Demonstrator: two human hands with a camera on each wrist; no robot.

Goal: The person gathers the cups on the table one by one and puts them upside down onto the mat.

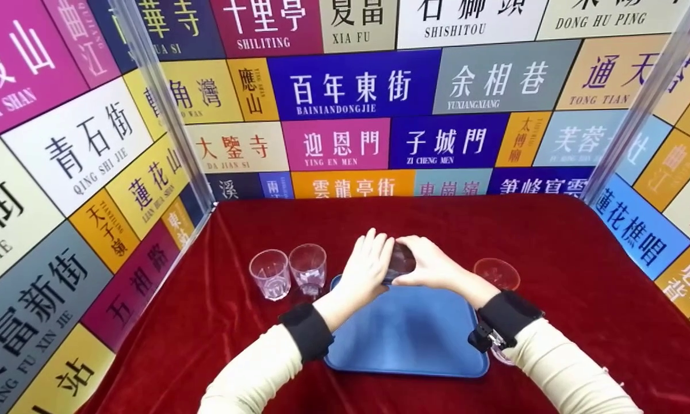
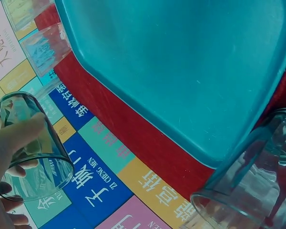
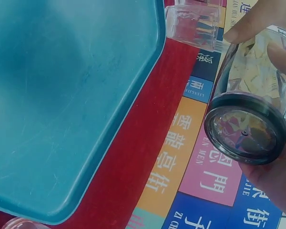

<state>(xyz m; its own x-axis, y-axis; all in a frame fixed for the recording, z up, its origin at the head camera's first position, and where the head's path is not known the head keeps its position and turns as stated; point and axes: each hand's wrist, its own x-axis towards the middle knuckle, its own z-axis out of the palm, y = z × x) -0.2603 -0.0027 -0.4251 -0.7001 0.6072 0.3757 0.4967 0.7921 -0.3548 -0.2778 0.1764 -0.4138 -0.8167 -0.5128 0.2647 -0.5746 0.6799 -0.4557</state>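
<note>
Both hands hold one smoky, see-through drinking glass (image 1: 401,261) over the far edge of a blue tray (image 1: 408,330). My left hand (image 1: 367,263) grips its left side, and my right hand (image 1: 430,265) curls thumb and fingers round the right. In the left wrist view the tilted glass (image 2: 35,164) shows its open rim, with a thumb laid along its side. The right wrist view shows the thick, dark round base of the glass (image 3: 252,124), with fingers above and below it.
Two clear tumblers, a left one (image 1: 270,275) and a right one (image 1: 309,269), stand left of the tray. A reddish-looking glass (image 1: 497,273) is at the right, and another glass (image 1: 503,357) is partly hidden by the right wrist. Red cloth (image 1: 253,356) covers the table; sign-printed panels (image 1: 351,86) enclose it.
</note>
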